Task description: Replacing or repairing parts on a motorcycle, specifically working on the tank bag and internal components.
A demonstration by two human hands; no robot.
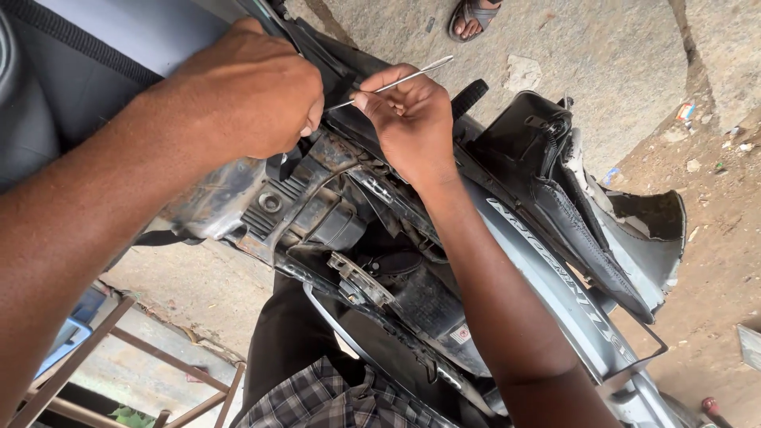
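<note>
Two bare hands work with a thin metal rod on an opened scooter.

The right hand (412, 119) pinches the thin metal rod (396, 81) between thumb and fingers, its tip aimed toward the left hand (254, 95), which is curled into a closed fist at the top edge of the scooter's exposed black frame (317, 206); what the fist grips is hidden. Both hands sit near the scooter's upper end. The grey side panel (555, 285) runs toward the lower right, the torn black seat (571, 206) beside it. A sandalled foot (474, 16) stands on the concrete above.
</note>
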